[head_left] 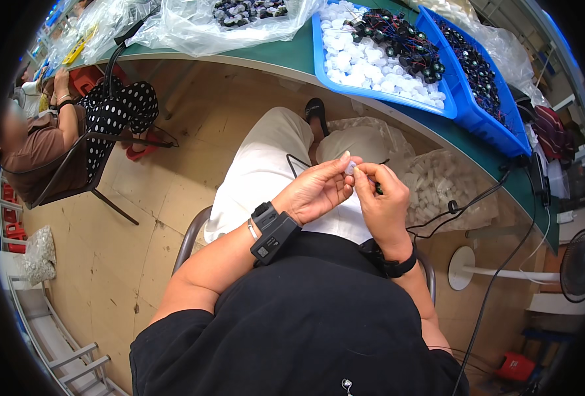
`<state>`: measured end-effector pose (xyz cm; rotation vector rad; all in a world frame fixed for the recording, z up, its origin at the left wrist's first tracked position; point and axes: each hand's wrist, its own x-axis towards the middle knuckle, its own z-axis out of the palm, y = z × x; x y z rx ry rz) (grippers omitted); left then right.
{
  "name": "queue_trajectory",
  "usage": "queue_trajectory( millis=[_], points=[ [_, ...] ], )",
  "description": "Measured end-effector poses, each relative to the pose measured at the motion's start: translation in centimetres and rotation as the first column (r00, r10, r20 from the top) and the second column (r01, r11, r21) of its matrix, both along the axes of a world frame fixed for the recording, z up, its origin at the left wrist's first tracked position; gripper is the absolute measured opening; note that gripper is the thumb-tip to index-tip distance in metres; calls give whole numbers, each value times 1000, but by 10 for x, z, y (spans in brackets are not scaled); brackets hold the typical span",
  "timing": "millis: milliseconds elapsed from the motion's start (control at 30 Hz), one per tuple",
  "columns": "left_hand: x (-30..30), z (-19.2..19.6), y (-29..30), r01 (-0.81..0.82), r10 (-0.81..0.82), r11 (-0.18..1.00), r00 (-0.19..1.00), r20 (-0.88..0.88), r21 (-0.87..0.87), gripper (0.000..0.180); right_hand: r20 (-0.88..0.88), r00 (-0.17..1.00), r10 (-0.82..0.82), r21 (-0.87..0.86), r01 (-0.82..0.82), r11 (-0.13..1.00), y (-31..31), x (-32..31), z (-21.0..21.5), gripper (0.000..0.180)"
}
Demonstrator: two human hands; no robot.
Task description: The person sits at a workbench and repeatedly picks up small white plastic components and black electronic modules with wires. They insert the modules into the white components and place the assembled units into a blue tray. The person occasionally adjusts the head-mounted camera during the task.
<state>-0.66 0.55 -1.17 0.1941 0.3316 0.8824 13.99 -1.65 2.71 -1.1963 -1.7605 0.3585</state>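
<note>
Above my lap, both hands meet at a small translucent white plastic cap (350, 167). My left hand (315, 190) pinches it between thumb and fingertips, palm turned up. From the other side my right hand (383, 201) also grips the cap with thumb and forefinger. A small dark part with a green spot (379, 189) shows by the curled fingers of my right hand; its kind I cannot make out. Ahead on the table, a blue tray (388, 96) holds many white caps, with dark wired parts heaped on them.
A second blue bin (480, 125) of dark wired parts stands right of the tray on the green table (276, 54). Clear plastic bags (203, 33) lie at its left. Below right are a bag of white pieces (441, 191) and a fan (579, 267). A person sits on a chair (98, 185) at left.
</note>
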Motion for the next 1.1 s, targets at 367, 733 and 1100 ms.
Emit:
queue_trajectory(
  millis=[367, 733, 1100],
  points=[
    [-1, -3, 1, 1, 0, 999, 999, 45, -33, 29, 78, 996, -36, 50, 32, 998, 1, 3, 0, 7],
    [0, -2, 1, 0, 0, 1000, 1000, 21, -13, 28, 100, 994, -35, 75, 27, 997, 2, 3, 0, 7],
    [-2, -2, 1, -15, 17, 999, 999, -42, 47, 27, 77, 997, -21, 49, 17, 999, 2, 4, 0, 7]
  ],
)
